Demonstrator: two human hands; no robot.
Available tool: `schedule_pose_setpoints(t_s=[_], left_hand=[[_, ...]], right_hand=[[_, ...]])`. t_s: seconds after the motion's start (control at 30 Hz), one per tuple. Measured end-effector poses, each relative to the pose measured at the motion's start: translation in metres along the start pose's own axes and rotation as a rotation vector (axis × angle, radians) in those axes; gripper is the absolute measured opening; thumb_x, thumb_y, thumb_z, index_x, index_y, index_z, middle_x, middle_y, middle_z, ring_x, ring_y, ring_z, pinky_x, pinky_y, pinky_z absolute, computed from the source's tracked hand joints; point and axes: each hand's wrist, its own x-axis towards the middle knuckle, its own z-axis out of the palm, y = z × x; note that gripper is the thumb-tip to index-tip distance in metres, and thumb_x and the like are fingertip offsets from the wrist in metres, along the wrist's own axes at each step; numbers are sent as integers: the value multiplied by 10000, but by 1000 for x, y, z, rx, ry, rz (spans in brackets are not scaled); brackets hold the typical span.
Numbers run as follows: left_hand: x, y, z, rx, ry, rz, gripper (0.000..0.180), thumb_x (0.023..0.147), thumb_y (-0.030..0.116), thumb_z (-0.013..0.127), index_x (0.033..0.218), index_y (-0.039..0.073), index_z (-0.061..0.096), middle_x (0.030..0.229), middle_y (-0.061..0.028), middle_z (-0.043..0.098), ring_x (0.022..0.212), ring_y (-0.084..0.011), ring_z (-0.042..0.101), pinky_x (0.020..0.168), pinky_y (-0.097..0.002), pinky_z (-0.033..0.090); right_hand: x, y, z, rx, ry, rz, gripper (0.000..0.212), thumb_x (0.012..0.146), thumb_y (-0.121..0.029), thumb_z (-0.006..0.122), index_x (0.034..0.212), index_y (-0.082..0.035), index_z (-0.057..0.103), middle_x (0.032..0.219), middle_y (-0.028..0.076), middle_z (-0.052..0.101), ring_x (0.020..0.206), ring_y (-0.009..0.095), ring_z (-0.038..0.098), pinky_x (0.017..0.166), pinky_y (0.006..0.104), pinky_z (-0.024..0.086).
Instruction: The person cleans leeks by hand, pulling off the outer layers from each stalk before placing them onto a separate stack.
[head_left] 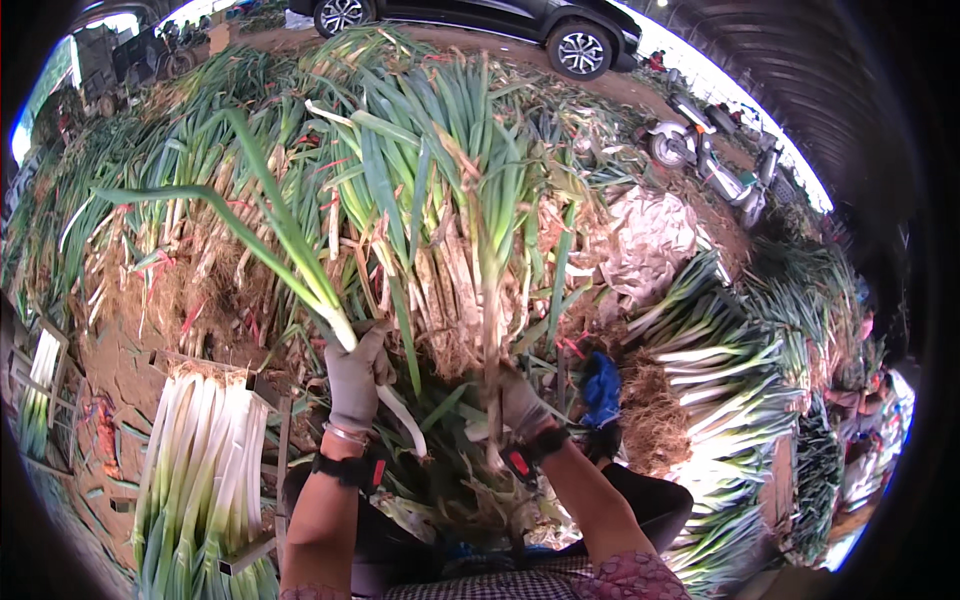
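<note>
My left hand [355,388], in a pale glove, is closed around a peeled leek [341,328]. Its green leaves fan up to the left, and its white root end curves out below the hand. Another leek [490,320], with a brown, dirty outer skin, stands upright in my gloved right hand [518,402]. That hand is partly hidden behind the stalk, but its fingers look closed on it. Just beyond both hands lies a heap of unpeeled leeks [440,245] with muddy roots. Stripped leaves [440,405] litter the ground between my arms.
At lower left, a metal rack [258,553] holds peeled leeks [200,440]. More white-stemmed leeks [710,385] lie stacked on the right, beside a pile of roots [650,415]. A crumpled plastic sheet [650,240] is behind them. Farther off are a dark car [480,20] and scooters [715,165].
</note>
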Motion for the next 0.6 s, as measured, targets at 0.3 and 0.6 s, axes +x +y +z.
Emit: schedule_pose_setpoints(t_s=[0.3,0.6], left_hand=[[-13,-23,30,-9,-321,-150,427,892,341,654,1071,-46,620,702,-72,637,427,-76,424,428,-218,432],[-6,-35,6,-247,-294,-274,154,858,137,694,846,33,580,559,43,456,418,-62,392,409,-237,344]], right_hand=[[-173,-19,7,-518,-174,189,342,930,-202,609,1211,-27,526,852,41,614,634,108,573,539,248,462],[-121,-4,-9,-1043,-325,-31,353,895,-213,618,1191,-22,594,1080,89,638,970,162,587,879,322,448]])
